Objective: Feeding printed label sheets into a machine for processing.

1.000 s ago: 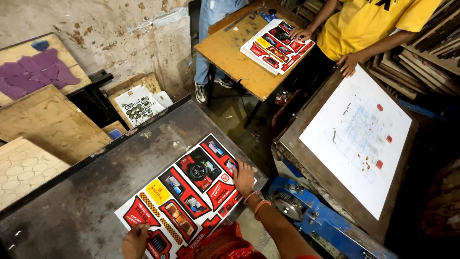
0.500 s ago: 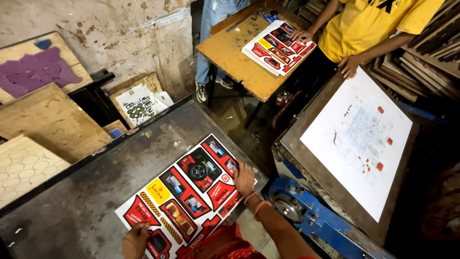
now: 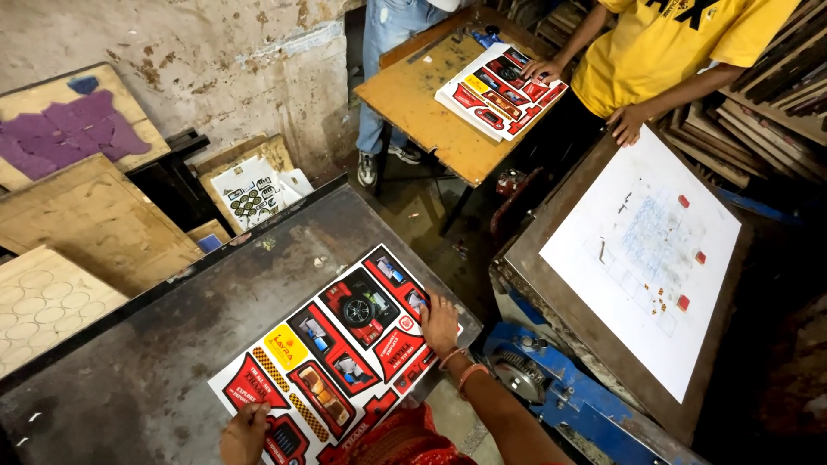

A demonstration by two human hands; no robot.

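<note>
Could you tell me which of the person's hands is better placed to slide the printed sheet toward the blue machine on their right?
Probably the right hand: it lies flat on the printed sheet at its edge nearest the blue machine. The left hand only pinches the sheet's near corner, on the far side.

This is looking like a print-finishing or die-cutting workshop: wooden die boards [image 3: 82, 220] are leaning against a stained, peeling wall [image 3: 215, 52], a heavy metal bench [image 3: 155, 344] is carrying a printed carton sheet [image 3: 345, 344], a blue-framed press [image 3: 560, 387] is standing beside it, and more boards are filling racks [image 3: 775, 95] behind
</note>
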